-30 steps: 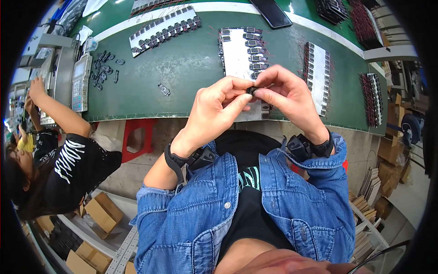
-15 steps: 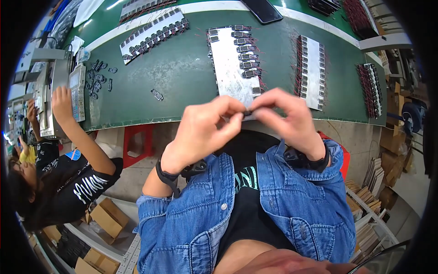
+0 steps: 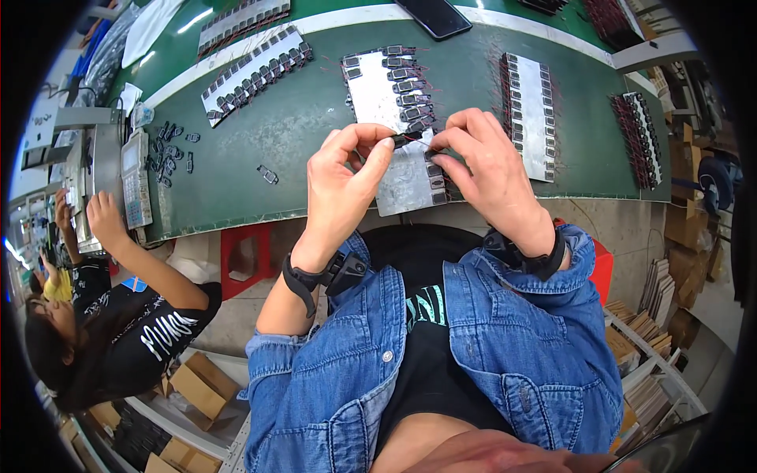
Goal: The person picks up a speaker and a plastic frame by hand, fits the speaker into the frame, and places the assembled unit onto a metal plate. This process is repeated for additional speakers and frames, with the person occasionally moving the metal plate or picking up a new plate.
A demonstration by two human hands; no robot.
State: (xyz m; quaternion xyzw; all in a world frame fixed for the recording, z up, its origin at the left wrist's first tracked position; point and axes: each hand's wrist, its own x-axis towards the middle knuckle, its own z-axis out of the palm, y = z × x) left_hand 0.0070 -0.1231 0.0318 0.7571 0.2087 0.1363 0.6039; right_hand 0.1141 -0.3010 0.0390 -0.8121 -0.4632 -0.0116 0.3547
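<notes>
My left hand [image 3: 343,177] pinches a small black plastic housing [image 3: 408,139] between thumb and forefinger, above a pale metal plate [image 3: 402,177]. Thin reddish wires run from it toward my right hand [image 3: 489,162]. The thumb and forefinger of that hand close around a small dark square part [image 3: 431,156] at the plate's right edge; its exact shape is partly hidden. More square parts [image 3: 438,183] sit along that edge below my fingers. Farther up the plate, several black housings [image 3: 410,101] lie in a column with wires sticking out.
Other loaded plates [image 3: 530,118] [image 3: 256,72] lie on the green table [image 3: 300,142]. One loose housing [image 3: 268,174] rests left of my hands, near a pile of them [image 3: 167,154]. A phone [image 3: 435,16] lies at the back. At far left, a co-worker's hand [image 3: 105,221] is by a keypad device [image 3: 136,177].
My hands have moved forward over the plate and apart from each other. The black housing stays in my left fingers, while my right fingers have come to the plate's right edge.
</notes>
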